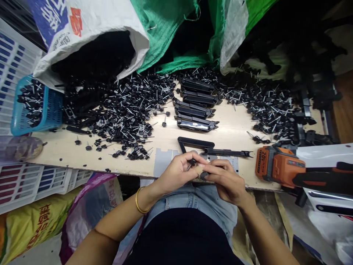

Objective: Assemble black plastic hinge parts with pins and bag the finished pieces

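Note:
My left hand (179, 171) and my right hand (227, 180) meet at the table's front edge, fingertips pinched together. Between my left fingers shows a small black piece (192, 162) with a bit of metal, partly hidden. Beige wrapping covers my left thumb tip. The right fingers close on a dark knob-like piece (204, 175), mostly covered. Just beyond the hands lies a folding black bracket (196, 141), its arms spread in an angle. A grey flat plate (162, 162) lies beside my left hand.
Heaps of black-headed metal pins (129, 110) cover the table's left and back, with another heap (271, 110) at right. Several folded black brackets (195, 125) are stacked mid-table. An orange power-tool battery (284, 167) is at right, a blue basket (52, 110) at left. Open sacks (91, 22) stand behind.

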A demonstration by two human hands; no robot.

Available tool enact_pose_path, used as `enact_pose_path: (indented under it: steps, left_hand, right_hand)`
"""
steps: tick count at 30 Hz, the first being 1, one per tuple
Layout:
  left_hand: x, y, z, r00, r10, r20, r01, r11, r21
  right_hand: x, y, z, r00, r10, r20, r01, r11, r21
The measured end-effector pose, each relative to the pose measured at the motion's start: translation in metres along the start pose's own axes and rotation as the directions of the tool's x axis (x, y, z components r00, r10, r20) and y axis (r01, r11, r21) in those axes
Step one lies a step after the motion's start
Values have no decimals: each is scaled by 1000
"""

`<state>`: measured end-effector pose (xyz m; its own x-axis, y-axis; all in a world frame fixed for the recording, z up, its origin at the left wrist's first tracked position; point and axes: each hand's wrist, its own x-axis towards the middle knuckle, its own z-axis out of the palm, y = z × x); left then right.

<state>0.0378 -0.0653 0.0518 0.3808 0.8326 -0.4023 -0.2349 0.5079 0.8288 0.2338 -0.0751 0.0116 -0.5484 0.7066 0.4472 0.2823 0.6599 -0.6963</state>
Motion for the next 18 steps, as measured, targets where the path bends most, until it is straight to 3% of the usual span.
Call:
enact_pose_path:
  steps: [12,15,18]
  left_hand:
    - [0,-3,-4,1000,-12,22,13,998,-57]
    - [3,-9,-19,997,-36,-69,27,993,-116]
    - [9,-14,-41,967,33,-254,-74,985,-154]
  right_hand:
    - [1,-1,-2,1000,-1,6,1,1000,8]
    - [-4,5,-12,989,140,-52,-143,989,-44]
    - [-6,17,-25,935,324,-148,-347,920,-182]
